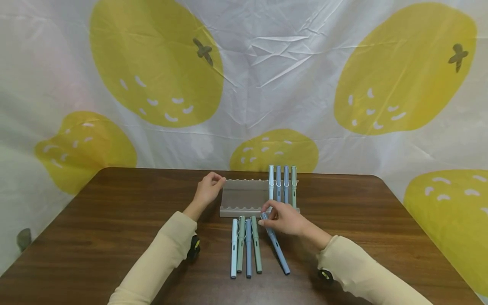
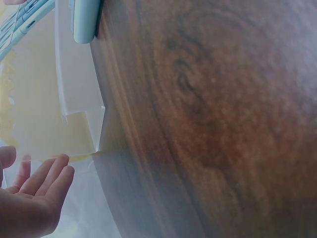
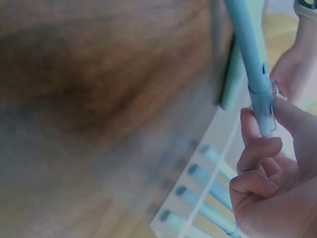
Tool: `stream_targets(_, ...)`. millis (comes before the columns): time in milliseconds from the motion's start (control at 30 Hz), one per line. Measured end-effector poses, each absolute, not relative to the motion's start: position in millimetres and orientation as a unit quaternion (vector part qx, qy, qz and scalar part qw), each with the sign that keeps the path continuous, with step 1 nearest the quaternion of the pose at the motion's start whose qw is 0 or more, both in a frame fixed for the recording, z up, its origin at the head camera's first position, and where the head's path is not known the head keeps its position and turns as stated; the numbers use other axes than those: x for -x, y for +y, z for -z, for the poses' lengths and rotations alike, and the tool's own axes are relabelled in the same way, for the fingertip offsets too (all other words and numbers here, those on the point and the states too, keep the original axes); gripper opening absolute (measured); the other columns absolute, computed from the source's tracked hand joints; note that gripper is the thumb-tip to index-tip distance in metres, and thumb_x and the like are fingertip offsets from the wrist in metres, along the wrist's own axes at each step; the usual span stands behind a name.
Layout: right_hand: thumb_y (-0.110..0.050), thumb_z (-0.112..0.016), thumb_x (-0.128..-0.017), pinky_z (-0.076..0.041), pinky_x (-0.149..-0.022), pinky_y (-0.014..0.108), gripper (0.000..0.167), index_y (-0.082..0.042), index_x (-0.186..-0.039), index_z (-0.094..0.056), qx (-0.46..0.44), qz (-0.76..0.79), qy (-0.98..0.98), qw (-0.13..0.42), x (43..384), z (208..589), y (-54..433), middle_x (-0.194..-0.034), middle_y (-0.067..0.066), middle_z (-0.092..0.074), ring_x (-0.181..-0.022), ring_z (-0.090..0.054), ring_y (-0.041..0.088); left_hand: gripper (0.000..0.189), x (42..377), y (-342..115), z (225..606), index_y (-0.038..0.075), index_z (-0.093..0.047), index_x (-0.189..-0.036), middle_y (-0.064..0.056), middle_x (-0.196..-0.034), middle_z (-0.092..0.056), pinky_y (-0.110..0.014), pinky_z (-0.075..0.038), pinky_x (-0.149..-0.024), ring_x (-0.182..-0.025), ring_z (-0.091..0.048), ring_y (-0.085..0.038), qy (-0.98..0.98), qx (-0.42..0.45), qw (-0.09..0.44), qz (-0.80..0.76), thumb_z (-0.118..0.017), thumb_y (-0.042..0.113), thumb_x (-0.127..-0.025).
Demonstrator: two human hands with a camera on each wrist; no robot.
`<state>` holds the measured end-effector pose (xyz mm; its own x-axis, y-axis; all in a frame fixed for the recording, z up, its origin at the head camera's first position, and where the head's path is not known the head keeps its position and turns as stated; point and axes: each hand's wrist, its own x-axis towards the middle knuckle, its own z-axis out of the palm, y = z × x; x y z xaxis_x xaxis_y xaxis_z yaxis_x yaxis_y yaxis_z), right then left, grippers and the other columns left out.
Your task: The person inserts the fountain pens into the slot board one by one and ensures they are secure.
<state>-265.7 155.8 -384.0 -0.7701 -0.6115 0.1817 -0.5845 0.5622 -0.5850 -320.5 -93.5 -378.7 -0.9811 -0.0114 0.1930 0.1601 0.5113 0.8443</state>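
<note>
My right hand (image 1: 286, 218) pinches a blue pen (image 1: 277, 248) at its capped end between thumb and fingers. The pen slants down toward the table's near side, and its clip shows beside the thumb in the right wrist view. My left hand (image 1: 207, 189) is at the upper left corner of a pale scalloped pen rack (image 1: 244, 197), its fingers fairly straight in the left wrist view. On the rack's right part stand a light blue pen (image 1: 271, 182), two blue pens (image 1: 278, 184) and a green pen (image 1: 294, 186), side by side with caps up.
In front of the rack lie several pens: a light blue pen (image 1: 234, 248), a green pen (image 1: 241, 245), a blue pen (image 1: 248, 248) and another green pen (image 1: 256, 245). The brown wooden table (image 1: 133, 220) ends at a lemon-print cloth (image 1: 259, 97) behind.
</note>
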Motion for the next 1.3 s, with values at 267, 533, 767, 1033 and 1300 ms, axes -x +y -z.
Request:
stream_targets(267, -0.019, -0.062, -0.083, -0.041, -0.054, 0.027, 0.022, -0.009, -0.100, -0.054, 0.330, 0.331, 0.883, 0.038, 267.7, 367.6, 159.2, -0.067, -0.007, -0.058, -0.057, -0.051, 0.008, 0.023, 322.9, -93.4, 378.2, 0.001, -0.055, -0.096, -0.016, -0.100, -0.060, -0.042, -0.043, -0.076, -0.096, -0.056, -0.029, -0.865, 0.045, 0.089, 0.491, -0.052, 0.023, -0.090)
stream_targets(533, -0.016, -0.059, -0.085, -0.042, -0.051, 0.030, 0.020, -0.008, -0.103, -0.054, 0.309, 0.356, 0.881, 0.023, 270.8, 352.2, 162.1, -0.070, -0.005, -0.061, -0.057, -0.051, 0.013, 0.024, 322.9, -94.3, 378.2, 0.001, -0.055, -0.096, -0.016, -0.100, -0.060, -0.042, -0.043, -0.076, -0.096, -0.056, -0.029, -0.867, 0.049, 0.087, 0.487, -0.052, 0.024, -0.090)
stream_targets(767, -0.019, -0.060, -0.085, -0.039, -0.050, 0.031, 0.024, -0.011, -0.107, -0.054, 0.282, 0.373, 0.884, 0.002, 276.5, 344.1, 164.8, -0.077, -0.002, -0.062, -0.055, -0.051, 0.017, 0.025, 321.3, -94.6, 377.3, 0.001, -0.054, -0.096, -0.016, -0.101, -0.059, -0.042, -0.043, -0.076, -0.096, -0.056, -0.029, -0.865, 0.047, 0.083, 0.492, -0.052, 0.024, -0.090)
stream_targets(1033, -0.021, -0.058, -0.086, -0.040, -0.049, 0.032, 0.024, -0.014, -0.109, -0.053, 0.267, 0.398, 0.877, -0.021, 283.8, 341.9, 167.2, -0.078, -0.001, -0.063, -0.060, -0.054, 0.023, 0.024, 321.1, -94.6, 378.3, 0.001, -0.055, -0.097, -0.016, -0.101, -0.059, -0.042, -0.043, -0.077, -0.096, -0.056, -0.029, -0.866, 0.045, 0.082, 0.491, -0.052, 0.024, -0.090)
stream_targets(1300, -0.021, -0.057, -0.087, -0.042, -0.057, 0.035, 0.026, -0.012, -0.110, -0.053, 0.253, 0.403, 0.878, -0.046, 292.1, 334.9, 166.4, -0.082, 0.003, -0.064, -0.071, -0.059, 0.029, 0.025, 321.1, -94.0, 379.3, 0.001, -0.054, -0.097, -0.016, -0.103, -0.058, -0.042, -0.043, -0.076, -0.098, -0.055, -0.029, -0.866, 0.045, 0.080, 0.492, -0.051, 0.025, -0.090)
